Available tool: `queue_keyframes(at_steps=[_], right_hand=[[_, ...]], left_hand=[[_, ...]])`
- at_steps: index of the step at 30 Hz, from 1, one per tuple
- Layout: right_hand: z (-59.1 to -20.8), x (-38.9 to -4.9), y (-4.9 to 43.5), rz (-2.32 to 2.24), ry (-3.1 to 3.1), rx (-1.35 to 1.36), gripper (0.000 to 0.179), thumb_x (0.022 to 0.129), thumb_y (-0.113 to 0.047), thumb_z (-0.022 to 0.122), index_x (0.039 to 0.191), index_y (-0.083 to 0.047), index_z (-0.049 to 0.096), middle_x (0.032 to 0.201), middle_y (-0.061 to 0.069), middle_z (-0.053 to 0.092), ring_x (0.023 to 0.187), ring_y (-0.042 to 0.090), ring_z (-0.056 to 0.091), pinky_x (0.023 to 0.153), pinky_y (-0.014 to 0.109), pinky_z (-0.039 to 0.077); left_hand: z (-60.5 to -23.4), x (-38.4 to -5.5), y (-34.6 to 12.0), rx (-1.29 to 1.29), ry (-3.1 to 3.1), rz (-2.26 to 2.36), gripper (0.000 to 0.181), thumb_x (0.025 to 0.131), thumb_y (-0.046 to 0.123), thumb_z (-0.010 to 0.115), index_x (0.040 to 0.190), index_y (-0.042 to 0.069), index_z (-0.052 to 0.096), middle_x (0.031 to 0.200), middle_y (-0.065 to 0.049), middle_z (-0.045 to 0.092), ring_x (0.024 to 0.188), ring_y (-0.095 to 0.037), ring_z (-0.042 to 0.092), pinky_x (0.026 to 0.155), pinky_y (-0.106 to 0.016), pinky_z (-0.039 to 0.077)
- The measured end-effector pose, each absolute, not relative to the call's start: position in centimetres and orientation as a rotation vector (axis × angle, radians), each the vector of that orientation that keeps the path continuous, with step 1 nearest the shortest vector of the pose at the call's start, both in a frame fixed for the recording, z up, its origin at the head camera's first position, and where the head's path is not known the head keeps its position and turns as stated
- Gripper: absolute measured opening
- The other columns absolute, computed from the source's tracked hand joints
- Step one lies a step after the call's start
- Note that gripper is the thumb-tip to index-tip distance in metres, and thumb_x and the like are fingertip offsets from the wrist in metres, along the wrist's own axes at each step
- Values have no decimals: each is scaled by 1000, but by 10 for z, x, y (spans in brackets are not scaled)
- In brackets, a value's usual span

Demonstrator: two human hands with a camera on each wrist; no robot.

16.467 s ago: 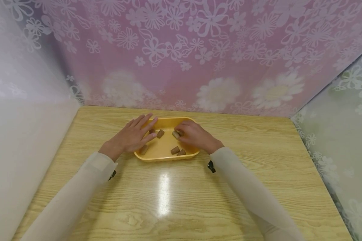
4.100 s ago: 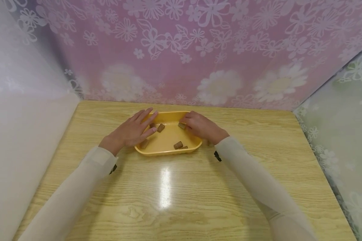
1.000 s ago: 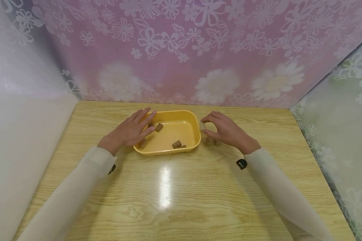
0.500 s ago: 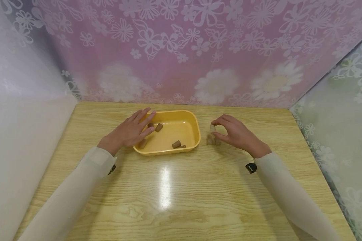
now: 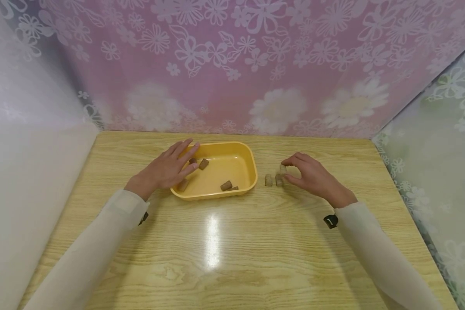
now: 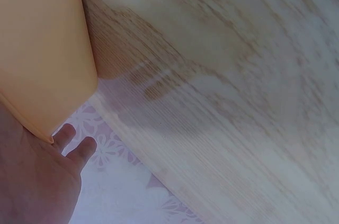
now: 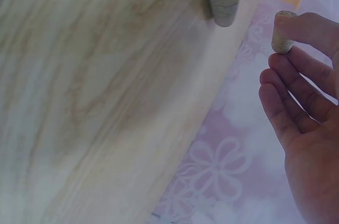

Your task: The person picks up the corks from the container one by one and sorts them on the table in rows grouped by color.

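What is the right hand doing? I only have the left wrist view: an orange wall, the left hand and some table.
Observer: The right hand pinches a small cork.
Reviewer: Any others near it that I can't see?
Observer: Yes, a left cork and a right cork sit side by side on the table, to the right of the tray in the head view.
Reviewer: And inside the tray? Mine shows none of that.
Observer: The head view shows at least five loose corks in there, a few partly hidden.
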State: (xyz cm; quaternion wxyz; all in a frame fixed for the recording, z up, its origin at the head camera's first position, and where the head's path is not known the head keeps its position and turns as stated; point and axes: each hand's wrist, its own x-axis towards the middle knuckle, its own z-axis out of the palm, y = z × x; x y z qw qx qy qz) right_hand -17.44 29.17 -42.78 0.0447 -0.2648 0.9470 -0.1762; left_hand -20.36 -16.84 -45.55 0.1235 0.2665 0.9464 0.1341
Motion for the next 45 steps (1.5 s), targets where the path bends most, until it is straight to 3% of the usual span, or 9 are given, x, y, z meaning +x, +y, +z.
queue_keyframes(at_steps=[30, 39, 45], right_hand=[[-458, -170, 314, -512, 2893, -740, 36, 103, -14, 77, 135, 2, 70, 126, 19, 71, 118, 40, 68, 102, 61, 58], [-466, -171, 319, -499, 2866, -724, 39, 103, -14, 77, 137, 3, 69, 129, 20, 70, 124, 43, 66, 108, 64, 54], [-471, -172, 321, -471, 2866, -709, 40, 103, -15, 77, 138, 2, 68, 126, 17, 70, 116, 37, 67, 102, 60, 57]], left_hand=[[-459, -204, -170, 782, 2770, 391, 74, 118, 59, 29, 178, 25, 2, 185, -11, -2, 170, -43, 9, 135, -66, 18], [-459, -205, -169, 773, 2762, 374, 74, 118, 59, 27, 178, 26, 0, 185, -11, -4, 170, -44, 8, 135, -67, 17], [-457, -204, -168, 762, 2754, 400, 73, 118, 59, 28, 178, 27, 1, 186, -9, -4, 171, -42, 6, 136, -66, 16]])
